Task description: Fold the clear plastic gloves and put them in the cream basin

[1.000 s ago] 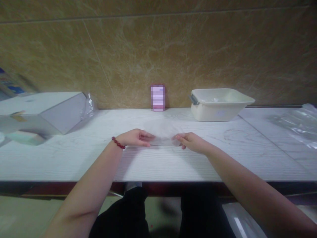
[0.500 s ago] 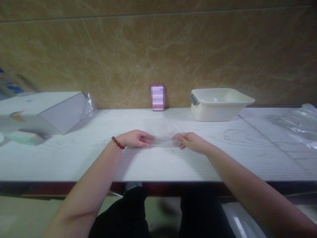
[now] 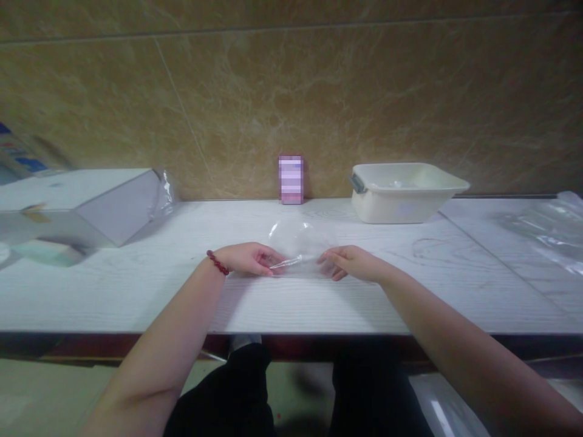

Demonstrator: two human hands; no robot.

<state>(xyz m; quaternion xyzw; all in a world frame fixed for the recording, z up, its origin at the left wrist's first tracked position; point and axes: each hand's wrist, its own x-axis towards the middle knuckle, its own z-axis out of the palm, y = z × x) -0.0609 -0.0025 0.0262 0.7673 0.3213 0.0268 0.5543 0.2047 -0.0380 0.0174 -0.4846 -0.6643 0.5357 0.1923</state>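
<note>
A clear plastic bag (image 3: 296, 246) lies on the white table (image 3: 136, 285) at the middle, its far part puffed up off the surface. My left hand (image 3: 248, 259), with a red bead bracelet at the wrist, pinches the bag's near left edge. My right hand (image 3: 348, 262) pinches the near right edge, fingers curled. Both hands rest on the table about a bag's width apart.
A cream plastic basin (image 3: 403, 190) stands at the back right by the brown wall. A small pink box (image 3: 290, 179) leans on the wall at the centre. A grey-white box (image 3: 77, 206) sits at the left. Clear plastic sheets (image 3: 546, 227) lie at the far right.
The bag lay flat between my hands before; now its far part has risen and bulged open. Both hands stayed nearly in place, holding the near edge.
</note>
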